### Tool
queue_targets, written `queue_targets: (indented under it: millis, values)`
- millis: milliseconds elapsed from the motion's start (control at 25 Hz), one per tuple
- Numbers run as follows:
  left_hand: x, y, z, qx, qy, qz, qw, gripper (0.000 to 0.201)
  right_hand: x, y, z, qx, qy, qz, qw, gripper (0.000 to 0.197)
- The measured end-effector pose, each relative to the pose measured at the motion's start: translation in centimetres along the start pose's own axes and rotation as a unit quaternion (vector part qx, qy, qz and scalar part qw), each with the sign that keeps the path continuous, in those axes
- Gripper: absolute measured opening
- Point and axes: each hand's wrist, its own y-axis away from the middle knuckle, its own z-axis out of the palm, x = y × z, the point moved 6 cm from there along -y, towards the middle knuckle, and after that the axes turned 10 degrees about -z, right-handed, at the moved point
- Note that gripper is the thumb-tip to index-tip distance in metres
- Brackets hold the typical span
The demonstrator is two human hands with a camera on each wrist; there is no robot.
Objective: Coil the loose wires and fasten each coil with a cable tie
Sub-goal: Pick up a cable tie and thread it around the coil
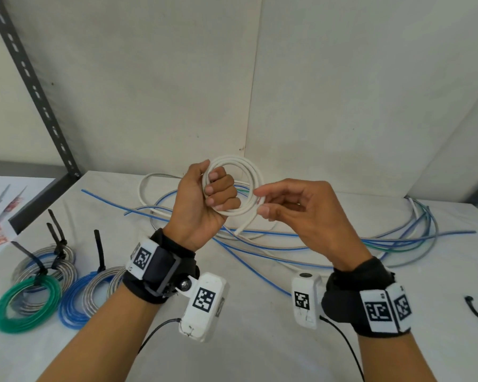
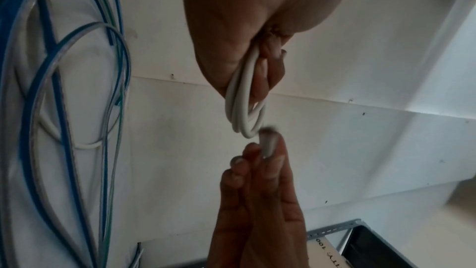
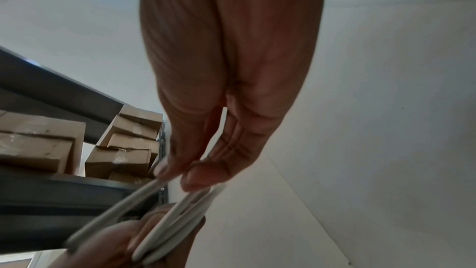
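above the table [image 1: 260, 340], left hand [image 1: 202, 199] fingers curl round a white wire coil [image 1: 249, 166]; right hand [image 1: 301, 208] fingertips pinch its rim.

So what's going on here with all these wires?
A person is winding a white wire into a coil above the table. The left hand grips the coil while the right hand pinches its free end. Finished coils with black cable ties lie at the left; loose blue and grey wires lie uncoiled behind the hands.
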Motion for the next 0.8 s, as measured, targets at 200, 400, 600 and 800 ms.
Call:
queue_targets:
  millis: [200, 400, 600, 800]
  values:
    - [-0.4, 0.4, 1.1, 0.004, 0.006, 0.034, 0.999, 0.039, 0.2, -0.2, 1.0, 0.128, 0.007, -0.050, 0.990, 0.012]
    - [-0.3, 0.8, 0.5, 0.087, -0.018, 0.095, 0.992, 0.042, 0.7, 0.0, 2.7, 0.109, 0.147, -0.100, 0.978, 0.010]
    - [0.6, 0.9, -0.9, 0.168, -0.093, 0.078, 0.978, 0.046, 0.5, 0.1, 4.0, 0.014, 0.200, -0.126, 0.972, 0.009]
    - [-0.4, 0.9, 0.0, 0.165, -0.357, 0.001, 0.919, 0.057, 0.2, 0.2, 2.4, 0.161, 0.223, -0.087, 0.958, 0.031]
